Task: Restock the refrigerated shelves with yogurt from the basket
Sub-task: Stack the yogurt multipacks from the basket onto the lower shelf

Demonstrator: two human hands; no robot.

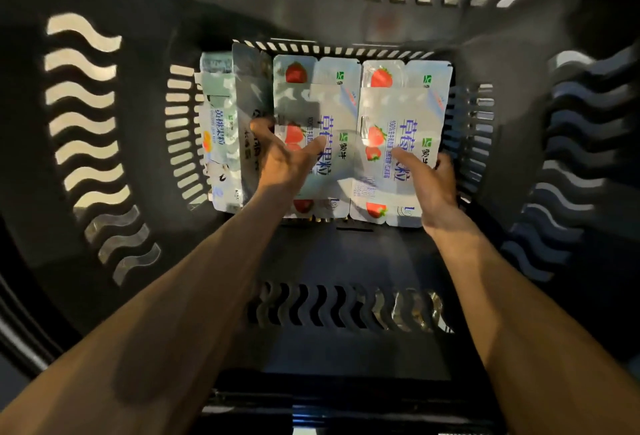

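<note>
We were at the pick-up step. At frame centre, deep in the basket [86,105], our left hand [284,157] clasped the middle strawberry yogurt pack [332,102] and our right hand [429,178] clasped the right strawberry yogurt pack [398,105]. Next, we judged, both needed lifting straight out.

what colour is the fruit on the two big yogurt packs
Red strawberries with green leaves on the packs; head view.

Both hands [287,160] [431,178] low — thumbs splayed
</note>
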